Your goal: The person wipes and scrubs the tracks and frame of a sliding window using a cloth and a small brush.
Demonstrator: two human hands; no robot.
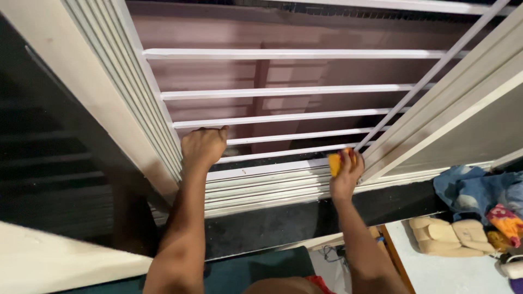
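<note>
head cam looking down: my left hand (pixel 202 146) is curled shut around a white grille bar (pixel 272 117) near the window frame's (pixel 261 179) left edge, right hand (pixel 345 173) clamped on a yellow sponge (pixel 334 163) pressed at the sill track's right corner.

Both arms reach up, left hand (pixel 202 146) fisted, right hand (pixel 345 175) fingers curled shut.

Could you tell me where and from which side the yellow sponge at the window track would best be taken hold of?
The yellow sponge is pressed against the window frame beside the lowest grille bar, wrapped by the right hand. Only its left end shows, so I would pinch that free end from the left, fingers above and below. The left hand grips the frame's left edge, well clear.
</note>
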